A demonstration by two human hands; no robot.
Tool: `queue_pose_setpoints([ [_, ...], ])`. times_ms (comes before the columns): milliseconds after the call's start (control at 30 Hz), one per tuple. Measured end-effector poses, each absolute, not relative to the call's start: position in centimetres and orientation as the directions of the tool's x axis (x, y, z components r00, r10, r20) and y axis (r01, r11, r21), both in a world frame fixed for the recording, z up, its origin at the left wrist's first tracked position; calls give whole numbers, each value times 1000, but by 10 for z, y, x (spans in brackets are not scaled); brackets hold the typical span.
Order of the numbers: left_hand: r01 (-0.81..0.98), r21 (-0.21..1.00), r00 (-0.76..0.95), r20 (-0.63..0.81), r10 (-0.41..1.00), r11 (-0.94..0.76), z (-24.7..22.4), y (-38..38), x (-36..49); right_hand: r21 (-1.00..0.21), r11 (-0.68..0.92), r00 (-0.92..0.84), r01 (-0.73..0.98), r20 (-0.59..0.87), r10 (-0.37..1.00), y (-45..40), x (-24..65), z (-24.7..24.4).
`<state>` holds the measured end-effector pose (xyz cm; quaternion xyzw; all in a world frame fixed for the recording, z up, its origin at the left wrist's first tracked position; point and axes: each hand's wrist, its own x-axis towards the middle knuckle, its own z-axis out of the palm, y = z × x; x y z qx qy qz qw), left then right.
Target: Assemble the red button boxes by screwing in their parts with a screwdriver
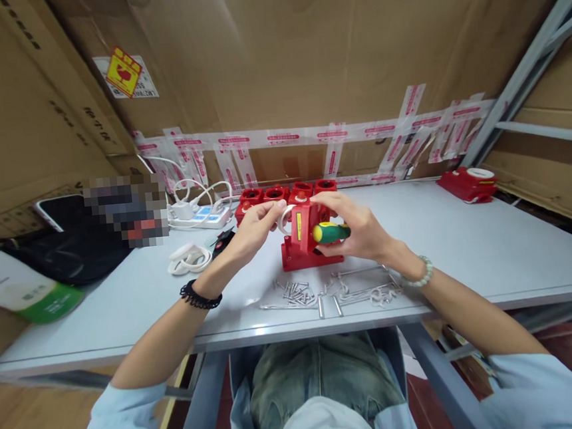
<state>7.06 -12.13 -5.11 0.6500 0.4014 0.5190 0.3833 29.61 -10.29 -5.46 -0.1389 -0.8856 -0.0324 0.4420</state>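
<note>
A red housing (304, 233) with a yellow label stands upright on the table before me. My left hand (260, 222) is closed, its fingertips pinching the edge of a white ring (284, 220) at the housing's left side. In my right hand (362, 224) is a screwdriver with a green and yellow handle (331, 232); its shaft is hidden. That hand's fingers also reach to the top of the housing. In front of the housing lie a heap of small screws (299, 293), two metal pins (321, 307) and several metal rods and hooks (367, 291).
Several red housings (275, 193) stand in a row behind my hands; another red one (468, 184) sits at the far right. Left are a power strip (209, 216), a coiled white cable (188, 258), a black bag (79, 249) and a tissue pack (19, 284). Cardboard (272, 55) walls the back.
</note>
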Motion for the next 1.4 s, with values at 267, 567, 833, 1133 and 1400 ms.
queue_pose_setpoints([
  [267,716,494,87,638,765,-494,-36,-146,-1,-176,912,-418,372,845,333,-97,305,-51],
  [567,890,116,245,695,676,-442,-101,-197,-126,-134,928,-476,348,828,298,-98,303,-51],
  [833,976,77,140,483,864,-202,-110,-209,-125,-117,920,-474,375,829,298,-99,305,-50],
  [1133,982,99,110,394,913,-161,-106,-214,-123,-135,910,-484,391,811,328,-100,305,-50],
  [1400,963,171,127,391,912,-207,-108,-196,-116,-144,901,-490,410,798,350,-100,305,-49],
])
